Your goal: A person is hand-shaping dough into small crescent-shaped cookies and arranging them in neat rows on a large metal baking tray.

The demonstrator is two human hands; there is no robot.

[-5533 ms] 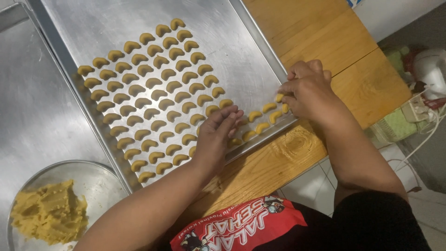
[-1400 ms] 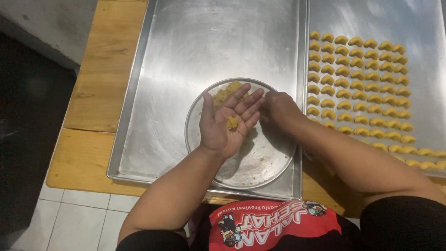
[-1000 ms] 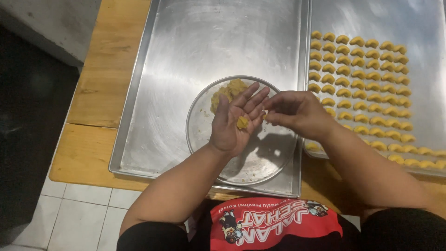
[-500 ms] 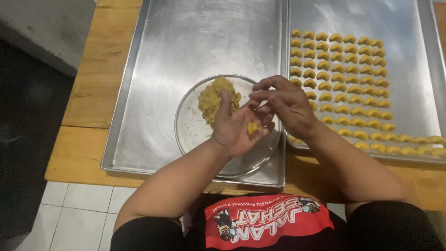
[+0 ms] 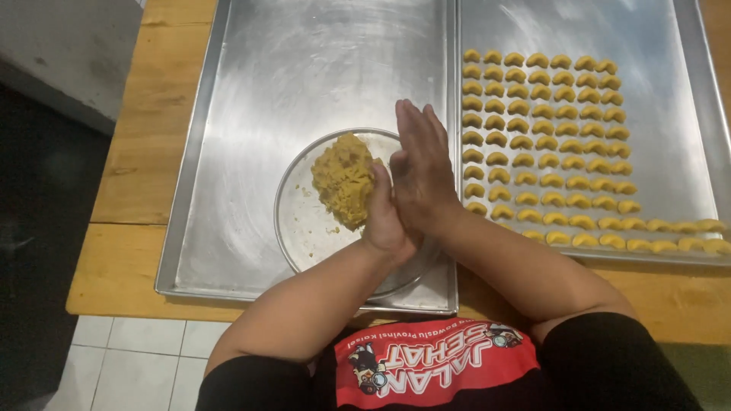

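Wooden tabletop (image 5: 126,160) planks carry two metal baking trays side by side, with tiled floor visible below the near edge. On the left tray (image 5: 251,91) a round metal plate (image 5: 304,228) sits toward the near right corner, holding a lump of yellow dough (image 5: 343,179) on its far half. The right tray (image 5: 670,99) holds rows of small crescent-shaped dough pieces (image 5: 548,152), the rows reaching toward its near edge. Above the right rim of the plate, the left hand (image 5: 384,217) and the right hand (image 5: 422,164) are pressed palm to palm, fingers extended and flat (whether a portion of dough lies between the palms cannot be told, as the contact area is hidden). Neither hand grips any visible thing. For palm rolling, the judgement is that even, light pressure and a straight back-and-forth stroke would give a uniform strand; excess pressure would likely flatten or crumble it, since the lump looks coarse, crumbly and matte, with loose crumbs scattered on the plate beside it. Working over the plate keeps any fallen crumbs contained.
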